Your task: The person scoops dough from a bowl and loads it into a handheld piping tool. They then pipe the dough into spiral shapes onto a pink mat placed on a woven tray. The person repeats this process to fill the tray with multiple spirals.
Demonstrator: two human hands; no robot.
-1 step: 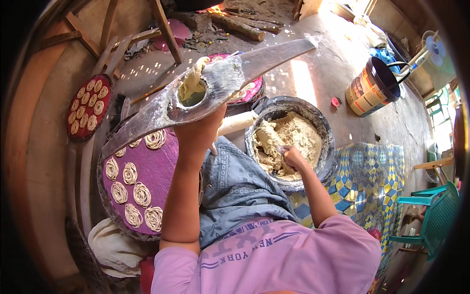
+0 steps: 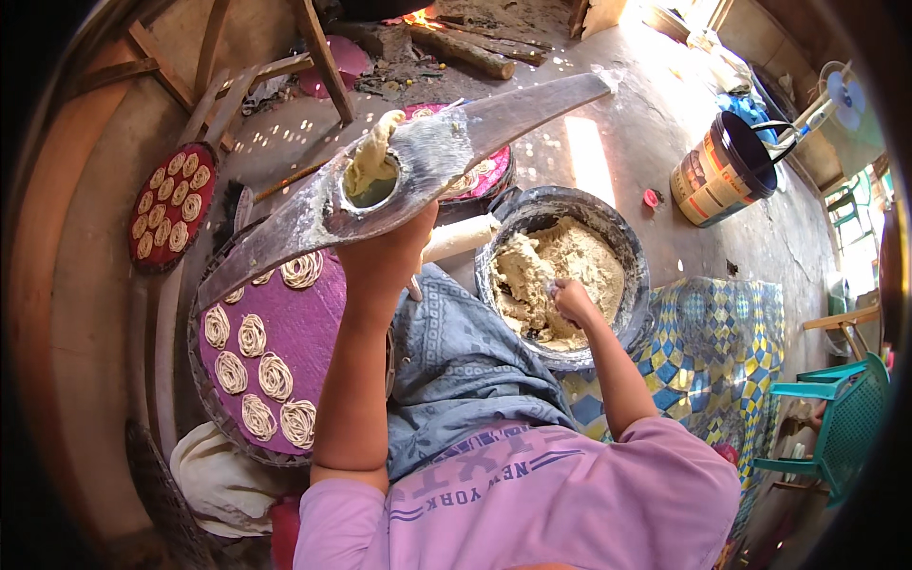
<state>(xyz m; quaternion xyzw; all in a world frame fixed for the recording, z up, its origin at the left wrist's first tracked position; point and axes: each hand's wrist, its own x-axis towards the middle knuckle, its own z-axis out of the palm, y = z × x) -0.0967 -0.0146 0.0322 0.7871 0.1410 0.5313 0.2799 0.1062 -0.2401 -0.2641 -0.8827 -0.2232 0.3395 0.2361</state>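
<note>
A long wooden press handle (image 2: 442, 142), dusted white, slants across the view. Soft dough (image 2: 372, 157) sticks up from the round metal-rimmed hole in its middle. Beneath the handle, my left hand (image 2: 394, 242) is closed around the press, its fingers mostly hidden. Over the dark round tub (image 2: 638, 285), my right hand (image 2: 574, 302) is closed on a small greyish thing that I cannot make out. It touches the pale, lumpy dough mass (image 2: 579, 252) inside. A pale roll (image 2: 461, 237) extends between the press and the tub's rim.
Coiled noodle nests lie on a purple round tray (image 2: 318, 366) at left, with a red tray (image 2: 171, 214) farther off. A bucket (image 2: 717, 176) stands at right, near a patterned mat (image 2: 712, 351) and green chair (image 2: 841, 418). Firewood (image 2: 461, 52) burns at the back.
My right hand has shifted slightly to the right and up within the tub, and the dough by its fingers has changed shape a little. My left hand and the press look still.
</note>
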